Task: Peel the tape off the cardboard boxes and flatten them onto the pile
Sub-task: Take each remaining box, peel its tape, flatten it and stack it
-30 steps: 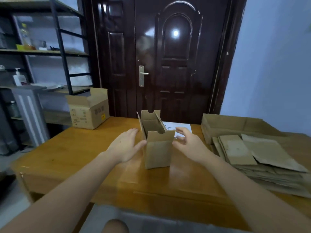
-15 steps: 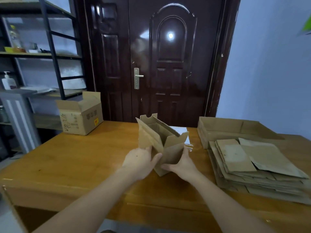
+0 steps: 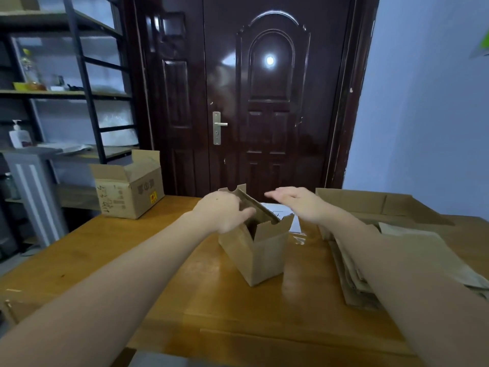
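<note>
A small brown cardboard box (image 3: 258,251) stands upright on the wooden table (image 3: 127,263), its top open and its flaps raised. My left hand (image 3: 225,211) is on the box's upper left side, thumb inside the opening and fingers curled over the left flap. Just above and behind the box's right side, my right hand (image 3: 297,202) hovers with straight fingers pointing left and touches nothing. The pile of flattened cardboard (image 3: 412,247) lies on the table at the right, partly hidden by my right forearm.
A larger open carton (image 3: 129,193) sits at the table's far left corner. A wide shallow cardboard tray (image 3: 370,205) lies behind the pile. A white sheet (image 3: 281,210) lies behind the small box. A dark door and metal shelves stand beyond the table.
Half a second ago both hands held the box tilted above the table. It now stands on the table; my right hand has let go and risen, while my left moved to the top flap.
</note>
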